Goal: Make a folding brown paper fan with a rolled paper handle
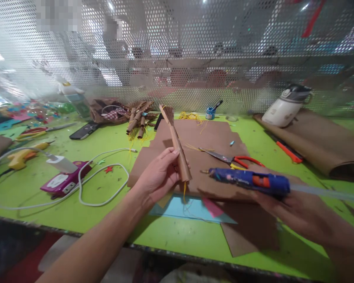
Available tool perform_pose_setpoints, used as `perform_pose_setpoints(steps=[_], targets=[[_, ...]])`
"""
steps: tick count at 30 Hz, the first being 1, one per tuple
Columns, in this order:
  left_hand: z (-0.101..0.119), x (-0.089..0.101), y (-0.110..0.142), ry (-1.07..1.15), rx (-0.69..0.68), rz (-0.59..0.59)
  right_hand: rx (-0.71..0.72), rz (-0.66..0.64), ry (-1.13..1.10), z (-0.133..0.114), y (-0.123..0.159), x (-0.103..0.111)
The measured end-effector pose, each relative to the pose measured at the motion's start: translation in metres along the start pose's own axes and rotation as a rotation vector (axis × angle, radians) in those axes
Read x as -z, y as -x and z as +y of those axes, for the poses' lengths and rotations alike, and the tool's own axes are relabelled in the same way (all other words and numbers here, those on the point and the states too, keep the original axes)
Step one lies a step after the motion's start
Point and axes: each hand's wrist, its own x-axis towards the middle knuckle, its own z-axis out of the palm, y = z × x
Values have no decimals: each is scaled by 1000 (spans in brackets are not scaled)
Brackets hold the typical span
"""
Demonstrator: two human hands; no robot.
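Note:
Between the thumb and fingers of my left hand [162, 173] is a rolled brown paper tube [178, 147], held at a tilt. Its far end is cut into a fringe, and yellow thread [185, 190] hangs from the near end. My right hand [289, 208] is wrapped round a dark blue hot glue gun [250, 181], whose nozzle points left toward the tube without touching it. A clear glue stick [327, 193] sticks out of the gun's back. Under both hands lie brown cardboard sheets [144, 161], with red-handled scissors [224, 157] on top.
Several finished fringed tubes [137, 120] lie at the back. A phone [84, 130], a purple power adapter [66, 184], a white cable [103, 204] and a yellow glue gun [25, 156] occupy the left. At right are a cutter knife [289, 152], a white bottle [284, 107] and rolled brown paper [327, 137].

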Motion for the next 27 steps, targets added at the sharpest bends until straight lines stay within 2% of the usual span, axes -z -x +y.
perform_pose_setpoints(steps=[6,11,13,15,16,18,20,21,22,24,27], targets=[[1,-1,2,-41,-7,-41,-52,29,252,56,-11,-6],[2,-3,7,-43,-13,-96,-187,-116,519,102,-12,-7],[4,-4,9,-37,-25,-111,-229,-215,534,112,-9,-8],[5,-5,11,-25,-36,-116,-220,-270,520,111,-7,-6],[6,-5,12,-21,-40,-114,-202,-260,521,106,-6,-4],[6,-5,13,-17,-41,-109,-151,-159,522,85,-8,-1],[5,-6,13,-11,-43,-112,-85,-22,451,51,-14,0],[4,-7,13,-8,-46,-121,-40,18,348,31,-17,-2],[2,-8,13,-6,-48,-132,-17,28,227,11,-21,-5],[-1,-10,14,-4,-58,-147,-63,15,9,-25,-29,-19],[-5,-14,15,8,-101,-152,-142,38,-117,-55,-37,-49]])
